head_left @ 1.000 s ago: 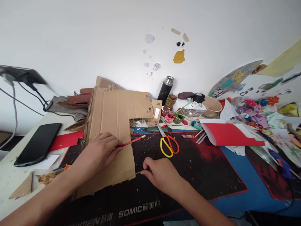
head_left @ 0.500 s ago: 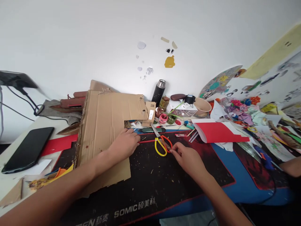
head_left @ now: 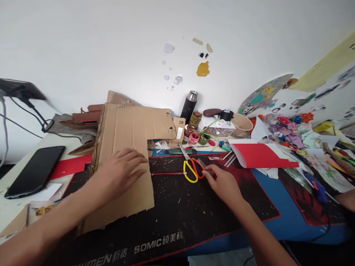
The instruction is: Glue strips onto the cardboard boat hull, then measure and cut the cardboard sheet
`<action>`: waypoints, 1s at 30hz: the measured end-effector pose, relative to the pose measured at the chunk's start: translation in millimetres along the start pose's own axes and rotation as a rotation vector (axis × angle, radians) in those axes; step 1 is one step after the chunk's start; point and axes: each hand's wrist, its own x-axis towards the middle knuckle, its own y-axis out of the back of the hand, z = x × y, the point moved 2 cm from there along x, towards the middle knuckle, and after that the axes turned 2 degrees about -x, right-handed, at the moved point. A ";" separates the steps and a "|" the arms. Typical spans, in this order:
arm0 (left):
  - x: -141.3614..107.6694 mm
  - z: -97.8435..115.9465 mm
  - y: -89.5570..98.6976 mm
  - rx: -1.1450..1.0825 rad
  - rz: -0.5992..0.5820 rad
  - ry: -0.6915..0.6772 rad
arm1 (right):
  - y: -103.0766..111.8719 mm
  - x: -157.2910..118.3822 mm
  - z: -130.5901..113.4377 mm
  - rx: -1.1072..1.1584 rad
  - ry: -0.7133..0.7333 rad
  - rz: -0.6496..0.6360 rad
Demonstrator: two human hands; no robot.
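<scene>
My left hand (head_left: 126, 168) hovers over or rests lightly on a large piece of brown cardboard (head_left: 133, 123), fingers loosely stretched out; contact is unclear. The cardboard has a notch cut out of its right side. On the dark mat lies a thin red pencil (head_left: 168, 173), right of that hand. Its right end meets scissors (head_left: 190, 168) with a yellow and an orange handle loop, blades pointing to the back. Beside the orange loop, my right hand (head_left: 223, 183) has thumb and forefinger pinched together. Whatever is between these fingertips is too small to make out.
A black flask (head_left: 189, 107), small paint jars (head_left: 194, 137) and a beige bowl (head_left: 242, 125) stand along the wall. Red paper (head_left: 259, 155) lies to the right, a black phone (head_left: 34, 171) at left. Another person's arm (head_left: 346, 199) shows at the right edge.
My left hand has let go of the red pencil and moved left and towards me over the cardboard. The pencil now lies on the mat. My right hand stays by the scissors.
</scene>
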 end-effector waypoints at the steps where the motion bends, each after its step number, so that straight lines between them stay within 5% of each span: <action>1: -4.3 -6.9 10.1 0.015 0.039 0.036 | -2.9 0.5 -7.1 -0.016 0.033 -0.003; 7: -40.7 -38.6 66.6 0.180 0.142 0.331 | -17.0 8.7 -27.4 -0.146 0.151 -0.039; 12: -76.9 -45.7 88.8 0.125 0.109 0.569 | -25.2 13.5 -23.1 -0.245 0.198 -0.036; 20: -106.2 -42.0 60.9 0.060 0.044 0.679 | -34.9 15.4 -18.0 -0.177 0.217 -0.023; 24: -104.9 -51.9 42.2 0.176 -0.034 0.713 | -38.3 15.5 -15.9 -0.142 0.203 -0.003; 30: -91.0 -67.0 29.3 -0.065 -0.090 0.844 | -36.0 11.4 -19.5 -0.062 0.157 -0.021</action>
